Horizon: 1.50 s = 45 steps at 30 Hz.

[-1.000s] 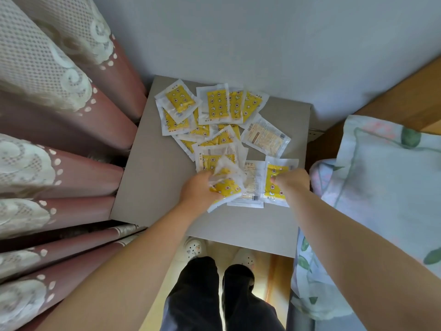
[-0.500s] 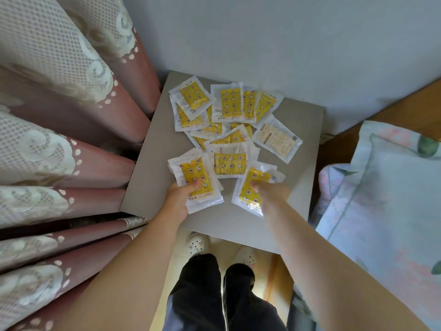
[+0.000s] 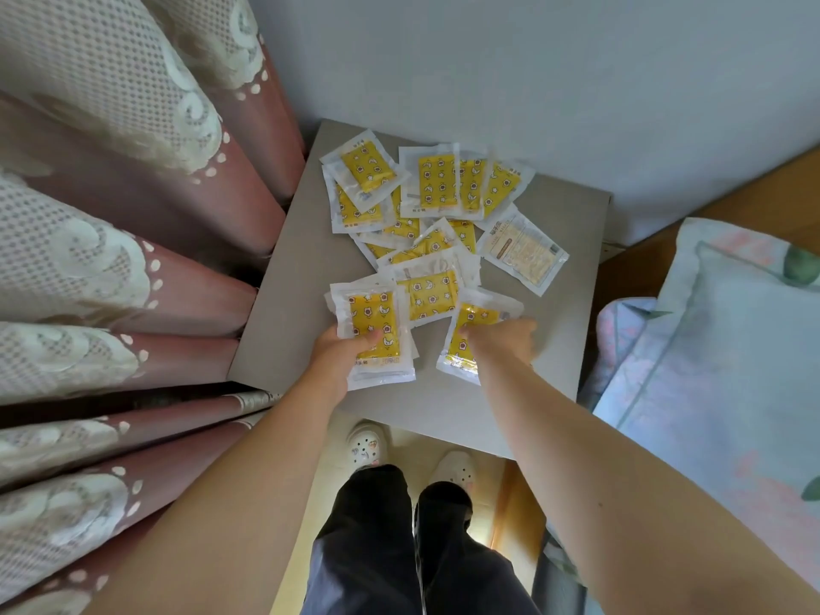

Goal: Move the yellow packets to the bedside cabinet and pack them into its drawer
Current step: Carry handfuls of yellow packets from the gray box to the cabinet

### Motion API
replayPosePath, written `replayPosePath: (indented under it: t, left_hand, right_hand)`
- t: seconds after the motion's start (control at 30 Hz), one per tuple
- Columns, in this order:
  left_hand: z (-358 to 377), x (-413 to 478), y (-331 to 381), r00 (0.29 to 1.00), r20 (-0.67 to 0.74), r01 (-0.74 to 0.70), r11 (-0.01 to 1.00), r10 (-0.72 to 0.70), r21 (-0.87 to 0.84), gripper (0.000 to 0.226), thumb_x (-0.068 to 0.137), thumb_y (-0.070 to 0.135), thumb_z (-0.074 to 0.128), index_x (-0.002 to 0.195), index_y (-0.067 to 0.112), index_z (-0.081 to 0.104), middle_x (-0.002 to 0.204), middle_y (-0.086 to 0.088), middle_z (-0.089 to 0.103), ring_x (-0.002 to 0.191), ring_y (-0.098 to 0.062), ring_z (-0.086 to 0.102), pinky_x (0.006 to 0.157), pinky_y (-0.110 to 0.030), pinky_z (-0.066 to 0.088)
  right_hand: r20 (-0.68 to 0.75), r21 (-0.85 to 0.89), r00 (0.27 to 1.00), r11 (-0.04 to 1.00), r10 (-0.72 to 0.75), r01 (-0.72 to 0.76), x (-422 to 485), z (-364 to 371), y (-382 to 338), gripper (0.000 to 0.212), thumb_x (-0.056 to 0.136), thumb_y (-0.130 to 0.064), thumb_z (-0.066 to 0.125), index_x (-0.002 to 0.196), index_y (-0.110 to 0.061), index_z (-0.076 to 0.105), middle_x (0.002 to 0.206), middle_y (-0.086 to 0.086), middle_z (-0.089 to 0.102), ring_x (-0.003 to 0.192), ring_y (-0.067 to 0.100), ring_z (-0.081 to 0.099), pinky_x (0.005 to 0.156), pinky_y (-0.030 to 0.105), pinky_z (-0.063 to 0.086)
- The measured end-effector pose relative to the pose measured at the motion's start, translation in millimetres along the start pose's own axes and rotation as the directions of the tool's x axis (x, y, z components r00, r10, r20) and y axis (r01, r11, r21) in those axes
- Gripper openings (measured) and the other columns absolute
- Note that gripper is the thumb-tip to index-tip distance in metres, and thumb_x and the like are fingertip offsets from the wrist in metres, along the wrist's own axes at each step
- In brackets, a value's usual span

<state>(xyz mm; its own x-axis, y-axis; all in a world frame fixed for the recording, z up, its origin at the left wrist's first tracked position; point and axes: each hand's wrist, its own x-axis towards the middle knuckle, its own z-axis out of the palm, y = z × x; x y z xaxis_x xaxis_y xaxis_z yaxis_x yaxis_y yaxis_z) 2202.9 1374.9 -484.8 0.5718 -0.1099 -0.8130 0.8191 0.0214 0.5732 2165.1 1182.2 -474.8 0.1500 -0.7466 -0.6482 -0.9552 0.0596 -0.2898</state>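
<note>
Downward, from head height, shows the left hand (image 3: pixel 341 355) curled round the near end of a small stack of yellow packets (image 3: pixel 377 330), thumb pressed on the top one, over the front of the bedside cabinet top (image 3: pixel 284 312). Shows the right hand (image 3: pixel 506 344) just beside it, pinching the near part of a single yellow packet (image 3: pixel 466 344), lying slanted with its far end against the loose pile (image 3: pixel 437 188). Cannot tell whether either held packet rests on the grey surface. Beyond the hands, finds that loose pile of clear-edged yellow packets with star and moon print, spread and overlapping across the back half of the top, close to the wall (image 3: pixel 488 59). Notes one pale packet (image 3: pixel 523 250) at the pile's right edge. Further out, places pink lace-trimmed curtains (image 3: pixel 133 215) at left, floral bedding (image 3: pixel 732 348) at right, and white clogs (image 3: pixel 366 446) with dark trousers (image 3: pixel 368 548) on the floor at the cabinet's front edge.
</note>
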Motion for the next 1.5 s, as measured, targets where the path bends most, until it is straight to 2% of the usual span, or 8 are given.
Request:
replayPosePath:
  t: [0.2, 0.43, 0.57, 0.67, 0.83, 1.03, 1.37, 1.5]
  left_hand:
    - [1, -1, 2, 1.0, -0.014, 0.002, 1.0, -0.002, 0.029, 0.025, 0.08, 0.004, 0.073, 0.101, 0.015, 0.065, 0.096, -0.006, 0.071, 0.086, -0.023, 0.068, 0.078, -0.039, 0.055]
    - [4, -1, 10, 0.998, -0.04, -0.034, 0.979, 0.043, 0.202, 0.029, 0.08, 0.003, 0.074, 0.106, 0.011, 0.064, 0.1, -0.008, 0.069, 0.09, -0.026, 0.067, 0.087, -0.039, 0.053]
    - [-12, 2, 19, 0.993, -0.096, -0.043, 0.965, 0.07, 0.259, 0.022, 0.087, 0.006, 0.067, 0.108, 0.012, 0.062, 0.105, -0.008, 0.067, 0.091, -0.024, 0.065, 0.085, -0.036, 0.052]
    - [-22, 4, 28, 0.981, -0.111, -0.105, 0.911, 0.161, 0.399, 0.015, 0.092, 0.009, 0.062, 0.106, 0.014, 0.06, 0.102, -0.005, 0.065, 0.093, -0.023, 0.063, 0.081, -0.031, 0.049]
    - [-24, 8, 36, 0.96, -0.121, -0.14, 0.805, 0.253, 0.576, 0.02, 0.092, 0.013, 0.062, 0.111, 0.009, 0.061, 0.103, -0.005, 0.065, 0.09, -0.021, 0.062, 0.075, -0.028, 0.047]
    - [-19, 2, 34, 0.947, -0.097, -0.162, 0.713, 0.308, 0.682, 0.029, 0.091, 0.014, 0.062, 0.118, 0.008, 0.055, 0.107, -0.004, 0.06, 0.091, -0.019, 0.056, 0.073, -0.027, 0.042]
    - [-14, -5, 26, 0.933, -0.017, -0.253, 0.688, 0.36, 0.681, 0.04, 0.086, 0.014, 0.067, 0.123, 0.014, 0.052, 0.117, -0.002, 0.064, 0.105, -0.022, 0.061, 0.082, -0.029, 0.047]
    - [-7, -13, 21, 0.959, -0.055, -0.209, 0.824, 0.279, 0.526, 0.038, 0.085, 0.01, 0.069, 0.12, 0.014, 0.054, 0.112, 0.001, 0.064, 0.1, -0.019, 0.062, 0.081, -0.029, 0.049]
  right_hand:
    - [0.086, -0.016, 0.995, 0.999, 0.05, -0.049, 12, -11, 15, 0.056, 0.057, -0.039, 0.08, 0.103, -0.014, 0.062, 0.107, 0.007, 0.062, 0.099, 0.025, 0.059, 0.085, 0.038, 0.052]
    - [0.076, -0.098, 0.893, 0.888, -0.444, 0.45, 2, -62, 8, 0.018, 0.076, -0.014, 0.07, 0.093, -0.008, 0.067, 0.078, 0.008, 0.062, 0.079, 0.028, 0.063, 0.061, 0.029, 0.043]
    - [0.496, -0.414, 0.517, 0.333, -0.698, 0.847, -15, -59, -43, 0.03, 0.077, -0.018, 0.066, 0.106, -0.012, 0.067, 0.097, 0.005, 0.062, 0.096, 0.024, 0.059, 0.071, 0.028, 0.044]
    - [0.658, -0.519, 0.263, -0.173, -0.705, 0.837, -20, -27, -78, 0.041, 0.08, -0.021, 0.064, 0.119, -0.011, 0.063, 0.131, 0.004, 0.051, 0.122, 0.024, 0.041, 0.1, 0.034, 0.036]
    - [0.775, -0.549, 0.209, -0.474, -0.596, 0.688, -15, 12, -85, 0.056, 0.078, -0.018, 0.067, 0.132, -0.011, 0.051, 0.138, 0.008, 0.038, 0.126, 0.027, 0.038, 0.109, 0.036, 0.03]
    - [0.705, -0.525, 0.257, -0.243, -0.66, 0.816, -15, 5, -76, 0.081, 0.074, -0.005, 0.07, 0.142, -0.01, 0.026, 0.123, 0.01, 0.051, 0.112, 0.028, 0.051, 0.087, 0.034, 0.041]
    - [0.635, -0.6, 0.375, -0.125, -0.675, 0.79, -20, 3, -36, 0.042, 0.09, -0.008, 0.055, 0.127, -0.013, 0.036, 0.104, 0.009, 0.061, 0.089, 0.031, 0.062, 0.047, 0.029, 0.029]
    - [0.505, -0.435, 0.594, 0.409, -0.627, 0.802, -18, -8, -24, 0.033, 0.089, -0.016, 0.056, 0.12, -0.014, 0.043, 0.096, 0.004, 0.059, 0.086, 0.026, 0.06, 0.061, 0.029, 0.039]
